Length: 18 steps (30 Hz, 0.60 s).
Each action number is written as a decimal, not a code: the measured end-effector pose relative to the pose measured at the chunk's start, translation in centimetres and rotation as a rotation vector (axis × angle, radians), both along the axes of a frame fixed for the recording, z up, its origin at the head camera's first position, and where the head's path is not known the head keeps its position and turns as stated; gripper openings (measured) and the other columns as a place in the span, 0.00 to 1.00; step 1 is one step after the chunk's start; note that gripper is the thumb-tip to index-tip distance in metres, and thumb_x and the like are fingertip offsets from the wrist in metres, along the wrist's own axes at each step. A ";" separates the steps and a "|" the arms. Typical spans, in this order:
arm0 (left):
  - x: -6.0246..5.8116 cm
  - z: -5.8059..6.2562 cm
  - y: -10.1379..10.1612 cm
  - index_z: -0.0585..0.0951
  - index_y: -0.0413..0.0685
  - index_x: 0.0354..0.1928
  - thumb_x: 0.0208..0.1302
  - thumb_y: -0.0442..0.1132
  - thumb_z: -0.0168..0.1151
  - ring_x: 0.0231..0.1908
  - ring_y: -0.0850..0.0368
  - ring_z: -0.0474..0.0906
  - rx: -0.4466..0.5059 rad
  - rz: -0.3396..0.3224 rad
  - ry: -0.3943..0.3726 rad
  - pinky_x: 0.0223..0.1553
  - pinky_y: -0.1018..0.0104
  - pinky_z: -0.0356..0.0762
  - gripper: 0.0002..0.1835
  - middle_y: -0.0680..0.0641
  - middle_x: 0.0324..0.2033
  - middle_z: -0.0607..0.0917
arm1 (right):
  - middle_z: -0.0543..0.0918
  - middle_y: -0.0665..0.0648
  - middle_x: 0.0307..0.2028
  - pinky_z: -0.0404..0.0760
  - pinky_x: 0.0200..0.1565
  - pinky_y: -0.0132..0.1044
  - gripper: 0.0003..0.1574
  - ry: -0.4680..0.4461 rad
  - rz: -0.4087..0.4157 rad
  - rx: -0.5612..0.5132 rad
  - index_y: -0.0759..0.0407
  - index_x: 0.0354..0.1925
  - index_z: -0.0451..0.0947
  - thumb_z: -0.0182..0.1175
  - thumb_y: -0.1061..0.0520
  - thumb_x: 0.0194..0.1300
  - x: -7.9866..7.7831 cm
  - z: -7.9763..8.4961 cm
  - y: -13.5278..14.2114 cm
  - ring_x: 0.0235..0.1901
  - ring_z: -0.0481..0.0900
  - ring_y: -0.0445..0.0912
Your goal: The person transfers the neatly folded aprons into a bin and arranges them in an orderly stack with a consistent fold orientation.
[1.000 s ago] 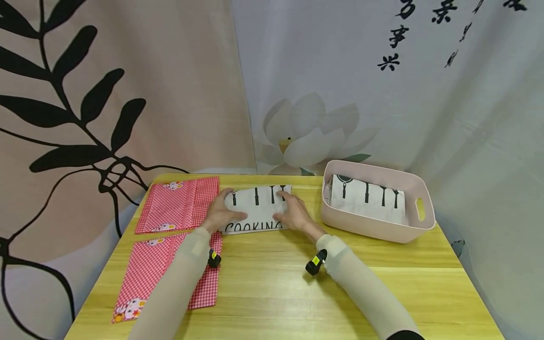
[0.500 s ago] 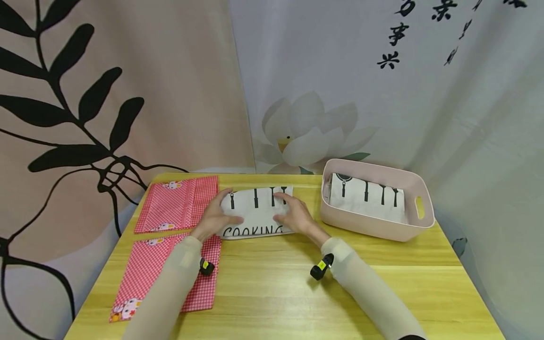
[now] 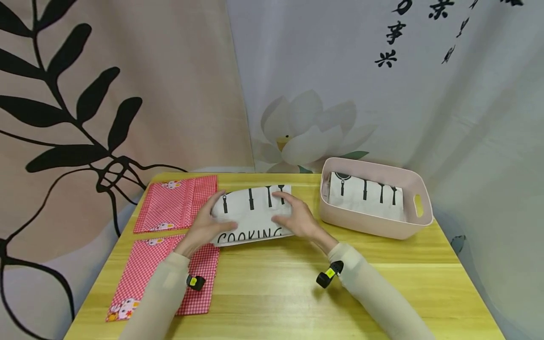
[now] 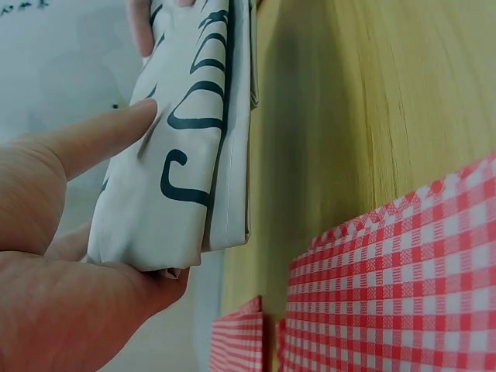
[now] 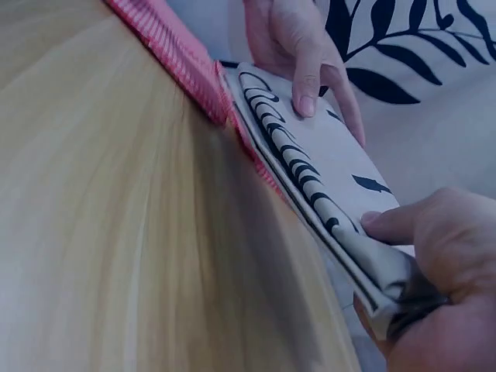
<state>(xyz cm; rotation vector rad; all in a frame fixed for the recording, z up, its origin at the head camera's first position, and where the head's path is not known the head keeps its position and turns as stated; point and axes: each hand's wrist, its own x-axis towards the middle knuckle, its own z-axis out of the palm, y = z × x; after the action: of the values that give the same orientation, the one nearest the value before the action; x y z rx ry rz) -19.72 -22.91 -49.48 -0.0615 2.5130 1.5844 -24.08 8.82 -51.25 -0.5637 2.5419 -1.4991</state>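
Observation:
In the head view a folded white cloth (image 3: 250, 215) with black utensil prints and the word COOKING is held between both hands. The left hand (image 3: 207, 225) grips its left end, thumb on top and fingers round the far side and beneath. At the other end the right hand (image 3: 301, 218) holds it the same way, thumb on the printed face. Both wrist views show the white cloth (image 4: 174, 174) raised off the table, its shadow falling on the wood. Its folded layers show along the near edge in the right wrist view.
Two folded red checked cloths lie at the left, a far one (image 3: 176, 205) and a near one (image 3: 131, 278) partly under the left forearm. At the right stands a pink basket (image 3: 365, 225) with a similar white printed cloth (image 3: 361, 198) inside. A curtain (image 3: 178, 94) hangs behind the wooden table (image 3: 272, 293).
The white cloth has come up and nearer the body, tilting down slightly at its left end. The left hand has drawn back and left with it; the right hand has shifted slightly right.

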 end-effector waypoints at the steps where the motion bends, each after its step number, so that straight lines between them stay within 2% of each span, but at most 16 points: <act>1: 0.3 0.1 -0.1 0.55 0.78 0.91 0.61 0.40 0.87 0.81 0.27 0.68 0.001 -0.002 0.006 0.78 0.25 0.72 0.65 0.40 0.91 0.57 | 0.76 0.52 0.83 0.68 0.86 0.65 0.50 0.004 0.000 -0.008 0.38 0.83 0.73 0.81 0.56 0.69 0.2 0.3 0.1 0.86 0.68 0.59; 5: 1.3 0.8 -0.3 0.54 0.80 0.91 0.63 0.45 0.87 0.85 0.25 0.59 0.011 -0.017 0.026 0.80 0.21 0.66 0.64 0.43 0.93 0.51 | 0.77 0.53 0.82 0.68 0.85 0.66 0.48 0.010 -0.005 -0.038 0.38 0.81 0.75 0.81 0.56 0.69 0.9 1.3 0.2 0.86 0.68 0.59; 10: 2.3 1.4 -0.9 0.56 0.83 0.90 0.64 0.46 0.87 0.80 0.26 0.69 0.045 -0.041 0.067 0.80 0.21 0.66 0.61 0.46 0.94 0.49 | 0.78 0.53 0.82 0.66 0.86 0.64 0.47 0.004 -0.003 -0.090 0.38 0.80 0.77 0.81 0.56 0.69 1.6 2.3 0.3 0.86 0.68 0.58; 12: 2.6 1.5 -1.1 0.58 0.84 0.89 0.64 0.46 0.86 0.82 0.26 0.67 0.041 -0.045 0.084 0.79 0.20 0.65 0.60 0.48 0.94 0.49 | 0.78 0.53 0.81 0.66 0.87 0.63 0.46 -0.004 -0.001 -0.108 0.38 0.79 0.78 0.81 0.56 0.68 1.7 2.5 0.3 0.86 0.68 0.57; 16: 3.1 1.6 -1.3 0.62 0.83 0.88 0.65 0.46 0.86 0.90 0.31 0.51 0.020 -0.054 0.111 0.82 0.17 0.57 0.56 0.51 0.93 0.54 | 0.78 0.53 0.81 0.67 0.86 0.63 0.45 -0.015 0.001 -0.119 0.38 0.79 0.78 0.82 0.56 0.68 2.1 2.9 0.6 0.86 0.69 0.57; 18: 3.3 1.5 -1.4 0.64 0.81 0.87 0.65 0.46 0.86 0.91 0.33 0.50 0.012 -0.060 0.119 0.83 0.17 0.53 0.55 0.52 0.92 0.58 | 0.79 0.53 0.81 0.67 0.87 0.61 0.45 -0.012 0.003 -0.123 0.39 0.79 0.78 0.81 0.56 0.68 2.2 3.0 0.7 0.86 0.69 0.56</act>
<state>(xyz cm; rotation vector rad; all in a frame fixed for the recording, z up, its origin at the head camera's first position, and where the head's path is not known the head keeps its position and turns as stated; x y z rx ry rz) -16.44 -24.29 -47.97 0.1118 2.5663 1.6254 -21.87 9.53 -48.23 -0.5727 2.4511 -1.6619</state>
